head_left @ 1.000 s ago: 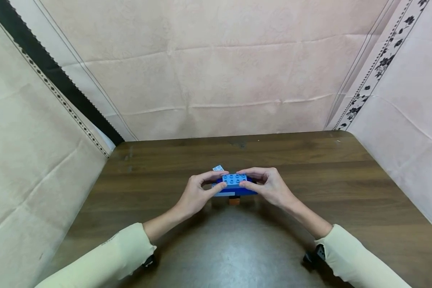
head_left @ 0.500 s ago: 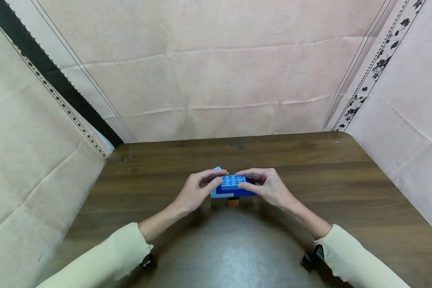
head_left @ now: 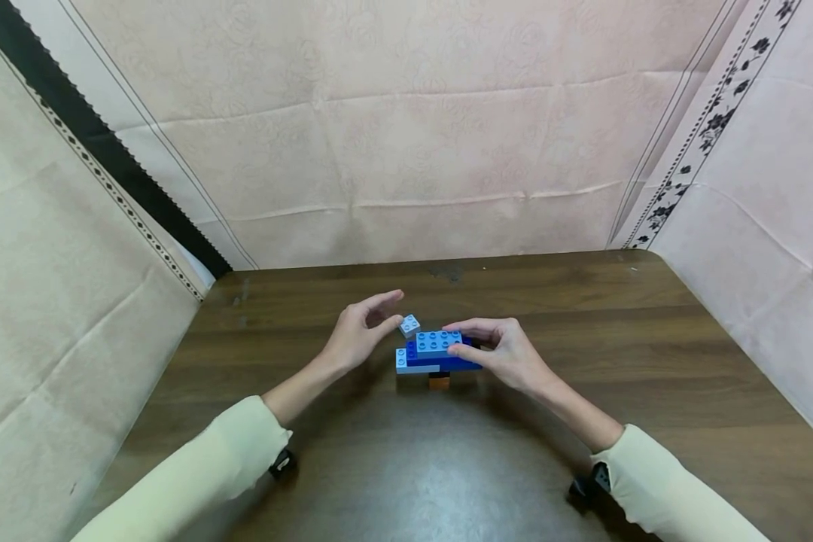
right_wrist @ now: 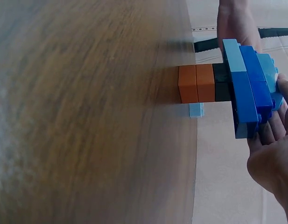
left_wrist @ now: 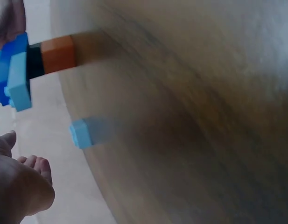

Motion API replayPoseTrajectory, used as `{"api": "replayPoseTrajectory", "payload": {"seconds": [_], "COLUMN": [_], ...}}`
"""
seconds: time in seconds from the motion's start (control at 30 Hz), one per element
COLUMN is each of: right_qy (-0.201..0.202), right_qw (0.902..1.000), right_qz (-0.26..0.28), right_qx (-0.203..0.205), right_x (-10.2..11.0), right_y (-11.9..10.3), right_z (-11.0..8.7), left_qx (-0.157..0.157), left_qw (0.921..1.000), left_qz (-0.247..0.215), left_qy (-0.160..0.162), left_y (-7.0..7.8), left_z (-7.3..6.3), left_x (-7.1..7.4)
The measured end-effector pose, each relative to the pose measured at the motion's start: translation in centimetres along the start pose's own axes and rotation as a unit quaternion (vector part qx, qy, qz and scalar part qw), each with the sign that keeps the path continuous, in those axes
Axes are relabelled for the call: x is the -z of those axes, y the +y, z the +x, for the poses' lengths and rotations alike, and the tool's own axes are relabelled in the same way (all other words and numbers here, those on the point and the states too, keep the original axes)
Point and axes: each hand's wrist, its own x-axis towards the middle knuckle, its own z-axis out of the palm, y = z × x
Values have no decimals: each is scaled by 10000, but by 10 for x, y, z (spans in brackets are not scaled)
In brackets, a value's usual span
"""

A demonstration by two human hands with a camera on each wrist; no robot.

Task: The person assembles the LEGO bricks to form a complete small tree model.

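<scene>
A stacked brick model stands on the table: orange bricks (right_wrist: 196, 84) at the foot, a dark brick (right_wrist: 221, 83), wider blue and light blue layers (head_left: 459, 363), and a light blue brick (head_left: 436, 342) on top. My right hand (head_left: 504, 348) pinches that top brick at its right end, thumb in front and fingers behind. A loose small light blue brick (head_left: 409, 325) lies on the table behind the model's left end, also seen apart from it as the light blue brick (left_wrist: 81, 134). My left hand (head_left: 355, 333) is beside the loose brick, thumb and fingers apart, holding nothing.
The brown wooden table (head_left: 298, 436) extends around the model. Pale cloth (head_left: 406, 150) hangs behind its far edge, and more cloth stands at both sides. Dark wrist devices (head_left: 586, 489) show below the sleeves.
My left hand has let go of the top brick's left end and moved left and away, toward the loose small brick. My right hand keeps its grip; the model stays about where it was.
</scene>
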Motion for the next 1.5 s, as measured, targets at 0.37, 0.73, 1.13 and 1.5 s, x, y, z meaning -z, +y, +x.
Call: {"api": "replayPoseTrajectory", "payload": {"seconds": [0.37,0.73,1.13,1.5], "right_qy": [6,-37,-50,-90], "right_qw": [10000,9998,9998,9996], "right_qz": [24,181,163,254], "right_qx": [-44,-46,-105,-132], "right_x": [0,0,0,0], "right_y": [0,1,0,0], "right_z": [-1,-1,0,-1], "left_qx": [492,601,669,574], "left_qw": [9962,9934,9892,9866], "left_qz": [699,935,1294,1527], "left_qy": [-172,-282,-175,-43], "left_y": [-23,-35,-37,-34], "left_z": [11,16,16,16], "left_x": [-13,-20,-24,-27]}}
